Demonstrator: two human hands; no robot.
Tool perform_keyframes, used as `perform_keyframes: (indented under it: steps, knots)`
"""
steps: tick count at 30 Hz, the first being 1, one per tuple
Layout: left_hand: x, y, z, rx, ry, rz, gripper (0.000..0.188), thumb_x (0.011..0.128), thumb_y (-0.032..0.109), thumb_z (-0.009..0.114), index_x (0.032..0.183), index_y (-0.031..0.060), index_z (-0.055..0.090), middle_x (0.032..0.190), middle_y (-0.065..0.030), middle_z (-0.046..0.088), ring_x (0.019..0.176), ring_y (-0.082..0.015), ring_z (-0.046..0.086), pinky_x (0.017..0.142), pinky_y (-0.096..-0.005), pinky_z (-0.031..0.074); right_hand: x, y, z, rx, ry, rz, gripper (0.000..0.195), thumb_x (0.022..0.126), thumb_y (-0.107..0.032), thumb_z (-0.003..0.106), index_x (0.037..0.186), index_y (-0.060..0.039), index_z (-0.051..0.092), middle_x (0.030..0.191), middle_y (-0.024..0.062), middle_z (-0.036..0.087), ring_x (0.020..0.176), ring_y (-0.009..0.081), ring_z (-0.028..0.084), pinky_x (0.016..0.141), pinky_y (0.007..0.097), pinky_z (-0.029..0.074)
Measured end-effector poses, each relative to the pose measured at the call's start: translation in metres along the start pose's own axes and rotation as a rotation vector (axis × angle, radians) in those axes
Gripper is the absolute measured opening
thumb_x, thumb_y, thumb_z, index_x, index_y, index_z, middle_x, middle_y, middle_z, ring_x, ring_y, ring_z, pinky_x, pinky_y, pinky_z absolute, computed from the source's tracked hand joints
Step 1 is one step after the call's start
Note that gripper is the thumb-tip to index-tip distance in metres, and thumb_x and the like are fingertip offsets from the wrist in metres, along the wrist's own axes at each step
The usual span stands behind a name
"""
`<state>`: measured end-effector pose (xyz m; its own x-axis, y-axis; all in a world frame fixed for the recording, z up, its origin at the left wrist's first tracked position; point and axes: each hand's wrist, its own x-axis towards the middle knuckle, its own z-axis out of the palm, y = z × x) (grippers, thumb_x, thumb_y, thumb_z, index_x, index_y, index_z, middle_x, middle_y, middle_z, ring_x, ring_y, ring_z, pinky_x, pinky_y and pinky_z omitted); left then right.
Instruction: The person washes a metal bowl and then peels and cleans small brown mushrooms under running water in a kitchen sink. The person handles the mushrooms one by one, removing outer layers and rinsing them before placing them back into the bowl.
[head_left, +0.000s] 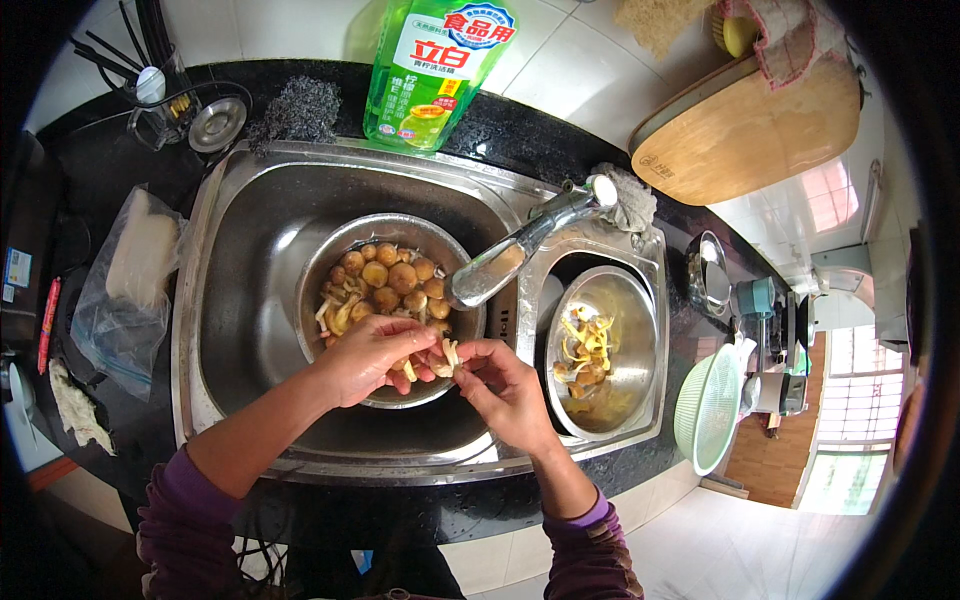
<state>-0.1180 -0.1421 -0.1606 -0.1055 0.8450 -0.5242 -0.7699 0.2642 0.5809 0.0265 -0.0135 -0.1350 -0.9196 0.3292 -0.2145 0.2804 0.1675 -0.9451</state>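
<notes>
My left hand (373, 360) is over the near rim of a steel bowl (304, 300) in the large sink basin, with a small mushroom piece (409, 370) at its fingers. Pinched in my right hand (504, 390), just beside the left, is a pale mushroom (448, 360); the left fingertips touch or nearly touch it. Brown-capped mushrooms (386, 277) fill much of the bowl, in water. In the smaller basin on the right, a second steel bowl (555, 375) holds yellowish mushroom pieces (587, 345) in some liquid.
A chrome faucet (499, 262) reaches over the first bowl's right side. Behind the sink stand a green dish-soap bottle (427, 82) and a dark scouring pad (300, 109). A bagged pale item (139, 262) lies left; a green colander (705, 409) and a wooden cutting board (750, 135) are right.
</notes>
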Motion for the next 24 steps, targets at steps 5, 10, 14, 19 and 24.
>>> perform_keyframes:
  steps: [5,10,14,19,24]
  knots:
    - [-0.002,-0.002,0.008,0.165,-0.040,0.178,0.021,0.079,0.015,0.060,0.094,0.0002,0.055,0.080,-0.0051,0.056,0.064,-0.0083,0.053,0.050,-0.0194,0.043,0.001,0.003,0.006,0.253,0.087,0.111,0.020,0.082,0.000,0.053,0.102,0.0009,0.049,0.086,0.0037,0.055,0.076,0.0075,0.052,0.064,0.0204,0.045]
    - [-0.001,-0.006,0.014,0.344,0.048,0.231,0.020,0.076,0.008,0.060,0.091,-0.0031,0.053,0.076,-0.0047,0.055,0.058,-0.0083,0.052,0.051,-0.0205,0.044,0.002,-0.001,0.011,0.296,0.102,0.122,0.019,0.081,0.000,0.053,0.100,0.0005,0.050,0.085,0.0032,0.055,0.074,0.0057,0.051,0.062,0.0180,0.044]
    - [-0.002,-0.004,0.015,0.348,0.044,0.243,0.020,0.078,0.008,0.060,0.094,-0.0016,0.053,0.075,-0.0047,0.057,0.055,-0.0083,0.053,0.049,-0.0194,0.043,0.001,0.003,0.013,0.211,0.147,0.059,0.022,0.079,0.000,0.056,0.100,0.0002,0.049,0.083,0.0039,0.055,0.074,0.0071,0.053,0.062,0.0194,0.046]
    - [-0.003,0.001,0.012,0.321,-0.027,0.183,0.020,0.078,0.007,0.059,0.095,-0.0015,0.053,0.074,-0.0060,0.057,0.055,-0.0083,0.053,0.048,-0.0191,0.043,0.001,0.003,0.012,0.060,0.136,0.010,0.025,0.079,0.001,0.056,0.101,0.0011,0.046,0.087,0.0059,0.055,0.075,0.0073,0.053,0.064,0.0189,0.045]
    - [-0.001,-0.001,0.012,0.332,-0.050,0.196,0.018,0.078,0.009,0.057,0.091,-0.0039,0.054,0.072,-0.0061,0.056,0.054,-0.0076,0.052,0.047,-0.0199,0.044,0.002,-0.005,0.014,-0.031,0.167,-0.048,0.028,0.074,0.001,0.059,0.100,0.0016,0.047,0.082,0.0080,0.057,0.071,0.0098,0.056,0.059,0.0219,0.048]
